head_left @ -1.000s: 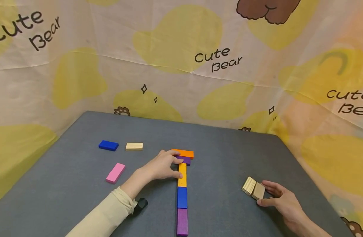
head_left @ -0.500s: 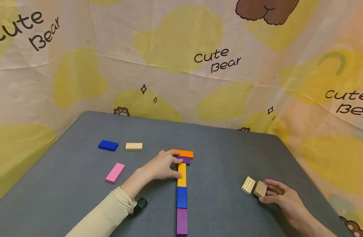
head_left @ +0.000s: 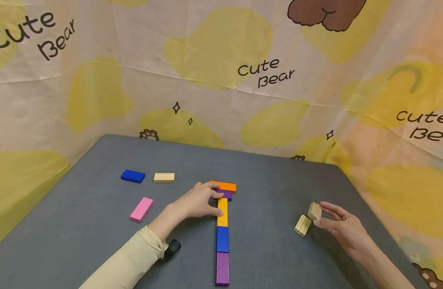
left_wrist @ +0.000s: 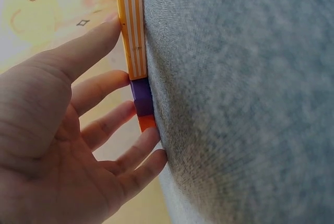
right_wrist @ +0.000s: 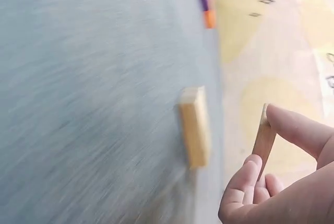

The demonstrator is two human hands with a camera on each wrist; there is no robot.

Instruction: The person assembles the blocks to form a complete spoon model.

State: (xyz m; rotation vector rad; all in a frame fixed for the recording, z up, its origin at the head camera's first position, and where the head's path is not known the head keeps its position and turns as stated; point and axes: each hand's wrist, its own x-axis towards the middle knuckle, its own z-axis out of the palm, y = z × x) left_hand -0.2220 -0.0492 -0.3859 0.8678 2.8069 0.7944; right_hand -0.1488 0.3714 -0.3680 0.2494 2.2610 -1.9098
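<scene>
My right hand [head_left: 346, 230] pinches a plain wooden block [head_left: 315, 211] between thumb and fingers, raised off the table. Below and left of it a second wooden block [head_left: 302, 225] with a grooved face lies on the table, also seen in the right wrist view. At the centre my left hand [head_left: 192, 202] rests its fingertips on a row of blocks. Its thumb touches the yellow block [head_left: 222, 220]; other fingers touch the crosswise purple block [head_left: 227, 195] and orange block [head_left: 228, 187]. Toward me the row continues with a blue block [head_left: 222, 239] and a purple block [head_left: 222, 269].
On the left of the grey table [head_left: 268, 192] lie a dark blue block [head_left: 133, 176], a light wooden block [head_left: 164, 178] and a pink block [head_left: 141, 209]. A printed cloth [head_left: 214, 48] hangs around the back and sides.
My right hand has drawn the plain wooden block away from the grooved one, then lifted it up and away from me. The left hand stays on the row.
</scene>
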